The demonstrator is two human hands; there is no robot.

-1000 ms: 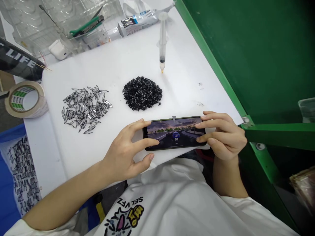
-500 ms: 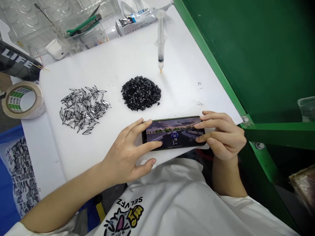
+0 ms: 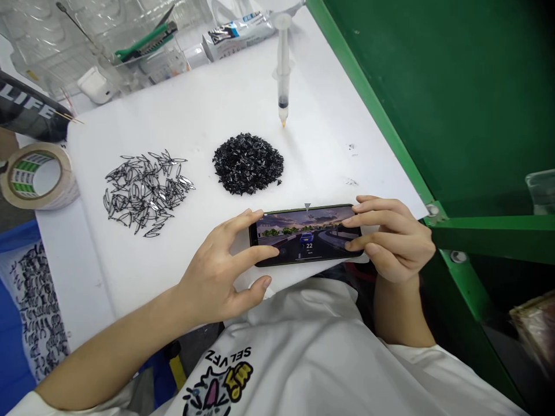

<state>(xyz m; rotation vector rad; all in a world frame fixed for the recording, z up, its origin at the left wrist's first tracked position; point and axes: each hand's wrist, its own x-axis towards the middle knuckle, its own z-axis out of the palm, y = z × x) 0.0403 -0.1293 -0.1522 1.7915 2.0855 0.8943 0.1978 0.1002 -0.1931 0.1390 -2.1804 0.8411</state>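
A dark-cased smartphone [image 3: 310,234] lies sideways near the front of the white board, with a blue car on a road on its screen. My left hand [image 3: 225,266] is at its left end, fingers stretched and apart; one fingertip touches the upper left corner, another the lower screen, and the thumb is off it. My right hand [image 3: 394,237] grips the right end, one finger at the upper corner and two fingertips on the screen. Beyond the phone sits a heap of small black pointed pieces [image 3: 248,164]. Left of it lie thin black-outlined clear loops [image 3: 147,190].
A syringe [image 3: 283,75] with an orange tip is behind the heap. At the back lie a white tube [image 3: 243,34], green-handled cutters [image 3: 145,43] and clear trays [image 3: 32,34]. A tape roll [image 3: 39,175] and a black can [image 3: 28,110] are left; a green frame [image 3: 377,104] borders the right.
My left hand has shifted slightly left, its fingers drawing back over the phone's edge. The number on the screen went from 15 to 22, and a small grey triangle shows at the phone's upper edge.
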